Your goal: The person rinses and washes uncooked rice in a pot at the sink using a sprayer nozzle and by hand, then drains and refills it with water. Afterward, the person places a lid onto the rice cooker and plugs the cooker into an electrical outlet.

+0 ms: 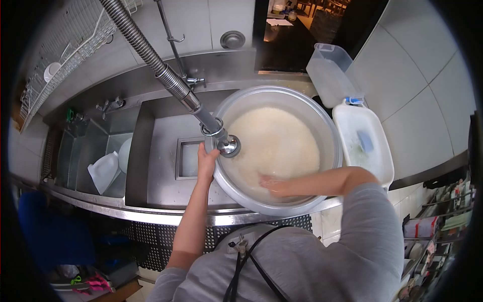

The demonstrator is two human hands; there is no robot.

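A large round silver-grey basin (329,151) stands over the sink edge, filled with cloudy cream-coloured liquid (276,136); pale grains seem to lie in it, though I cannot make them out singly. My left hand (205,163) is closed on the basin's left rim, thumb toward the inside, just below the spray head. The round metal spray head (230,146) hangs at that rim on a thick spring hose (156,65). My right hand (273,185) dips into the liquid near the front of the basin; its fingers are blurred and partly under the surface.
Left of the basin is a steel sink (166,151), then a second sink holding a white plastic jug (104,171). A white tray (365,118) and a clear plastic container (329,70) stand at the right. A wire dish rack (75,60) hangs upper left.
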